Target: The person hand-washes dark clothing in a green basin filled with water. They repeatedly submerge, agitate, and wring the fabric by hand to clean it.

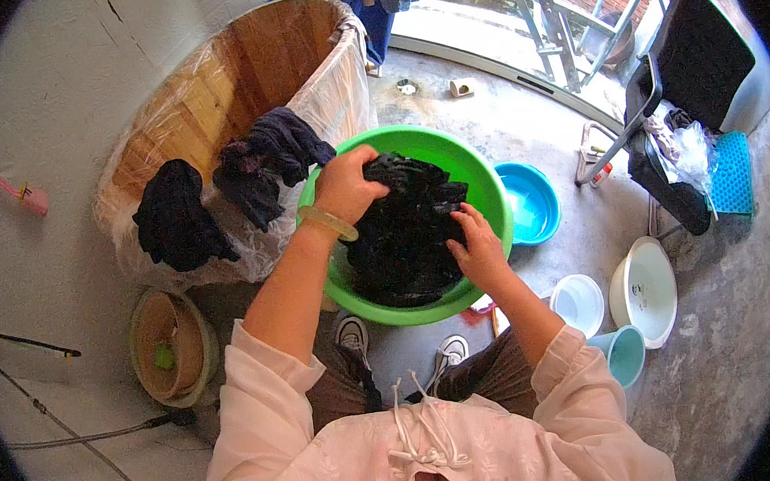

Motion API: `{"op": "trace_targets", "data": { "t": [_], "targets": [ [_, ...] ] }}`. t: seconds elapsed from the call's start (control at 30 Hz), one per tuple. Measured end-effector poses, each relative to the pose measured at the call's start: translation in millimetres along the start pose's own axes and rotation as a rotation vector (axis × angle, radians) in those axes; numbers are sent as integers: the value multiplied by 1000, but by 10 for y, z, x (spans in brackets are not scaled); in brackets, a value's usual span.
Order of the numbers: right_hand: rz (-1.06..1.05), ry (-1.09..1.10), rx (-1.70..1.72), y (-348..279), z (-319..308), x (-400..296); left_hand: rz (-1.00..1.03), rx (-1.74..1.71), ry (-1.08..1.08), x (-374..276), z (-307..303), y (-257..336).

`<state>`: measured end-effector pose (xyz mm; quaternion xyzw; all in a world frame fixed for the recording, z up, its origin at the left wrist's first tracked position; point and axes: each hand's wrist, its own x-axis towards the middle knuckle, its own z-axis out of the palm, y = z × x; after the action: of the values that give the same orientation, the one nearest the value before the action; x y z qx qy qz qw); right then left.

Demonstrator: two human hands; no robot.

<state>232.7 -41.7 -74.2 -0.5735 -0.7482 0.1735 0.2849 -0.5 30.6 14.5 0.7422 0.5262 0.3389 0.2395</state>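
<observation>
A round green plastic basin (423, 315) stands in front of me, filled with a heap of dark, wet-looking cloth (403, 252). My left hand (350, 185), with a pale bangle at the wrist, grips the heap's upper left edge between thumb and fingers. On the right side of the heap, the fingertips of my right hand (479, 245) touch the cloth, thumb and fingers apart; whether they pinch any of it is unclear. Two more bunches of dark cloth, one (179, 215) at the left and another (273, 161) nearer the basin, hang over the rim of a plastic-wrapped wooden tub.
The wooden tub (217, 83) adjoins the basin at upper left. Right of the basin are a blue basin (531, 202), a clear tub (577, 305), a white basin (644, 295) and a teal bucket (622, 357). A black chair (694, 57) holds plastic bags. A hose (98, 437) crosses at left.
</observation>
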Motion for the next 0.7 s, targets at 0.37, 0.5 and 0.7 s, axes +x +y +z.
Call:
{"op": "trace_targets", "data": {
  "t": [0.37, 0.5, 0.7],
  "targets": [
    [-225, 220, 172, -543, -427, 295, 394, 89, 88, 136, -601, 871],
    [-325, 173, 371, -873, -625, 595, 481, 28, 70, 128, -772, 1032],
    [-243, 13, 695, -1063, -631, 850, 399, -91, -21, 90, -782, 895]
  ]
}}
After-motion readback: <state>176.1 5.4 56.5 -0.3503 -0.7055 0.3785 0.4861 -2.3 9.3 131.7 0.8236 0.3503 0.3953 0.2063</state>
